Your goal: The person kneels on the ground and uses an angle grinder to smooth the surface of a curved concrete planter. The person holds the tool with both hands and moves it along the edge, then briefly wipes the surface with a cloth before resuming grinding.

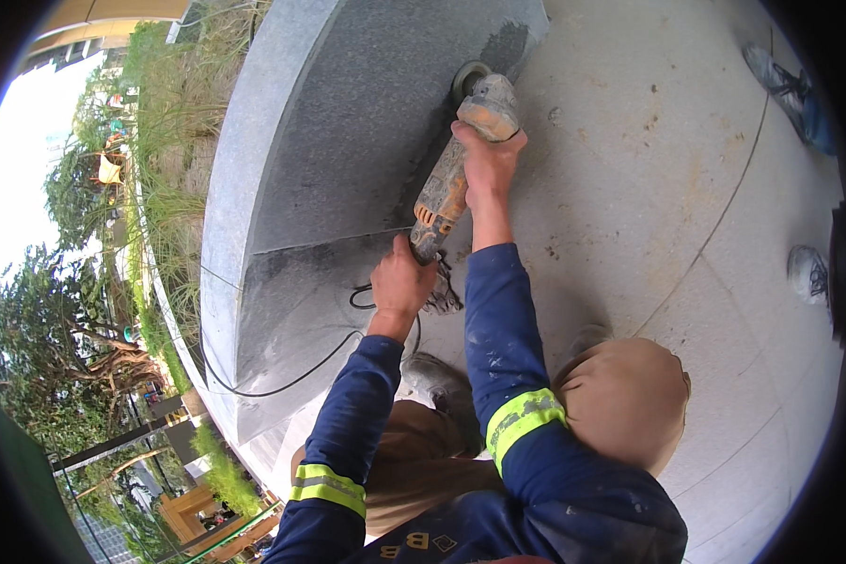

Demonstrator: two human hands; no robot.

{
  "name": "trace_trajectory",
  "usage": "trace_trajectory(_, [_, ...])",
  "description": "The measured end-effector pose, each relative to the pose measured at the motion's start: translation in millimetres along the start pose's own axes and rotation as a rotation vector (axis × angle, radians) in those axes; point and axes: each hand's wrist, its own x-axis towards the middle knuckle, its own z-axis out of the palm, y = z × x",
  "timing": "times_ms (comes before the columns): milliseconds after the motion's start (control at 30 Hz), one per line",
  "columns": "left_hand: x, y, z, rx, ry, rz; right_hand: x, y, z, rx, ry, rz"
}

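Both my hands hold a dusty orange and grey angle grinder (445, 186). My left hand (402, 285) is closed round its rear end, where the black cord (334, 350) trails away. Nearer the head, my right hand (491, 162) wraps the body of the tool. Its round disc (469, 81) is up against the dark grey face of a curved stone block (367, 122); whether it spins I cannot tell. A darker patch (506, 47) marks the stone just beyond the disc. Below my left hand a crumpled dark thing (444, 289) lies by the stone's foot, partly hidden.
Pale paving (649, 188) with thin joints spreads to the right. Another person's shoes (778, 80) are at the far right edge. The cord loops over the stone's pale top (218, 282). Tall grass (174, 132) grows behind it. My shoe (437, 381) and bent knee (630, 399) are close by.
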Motion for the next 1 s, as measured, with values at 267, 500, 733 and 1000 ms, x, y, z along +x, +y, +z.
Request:
trace_trajectory(267, [-1.8, -1.0, -1.1, 0.017, -0.025, -0.024, -4.6, -0.4, -1.1, -0.004, -0.001, 0.028])
trace_trajectory(500, [-7.9, -11.1, 7.2, 0.003, 0.000, -0.027, -11.3, 11.8, 0.7, 0.043, 0.004, -0.040])
trace_trajectory(733, [-12.5, -24.3, 14.4, -0.065, 0.055, -0.010, -23.0, 9.6, 4.6, -0.043, -0.025, -0.087])
trace_trajectory(1000, [-14.0, -18.5, 16.3, -0.048, 0.048, -0.051, -22.3, 9.0, 2.2, -0.041, -0.021, -0.083])
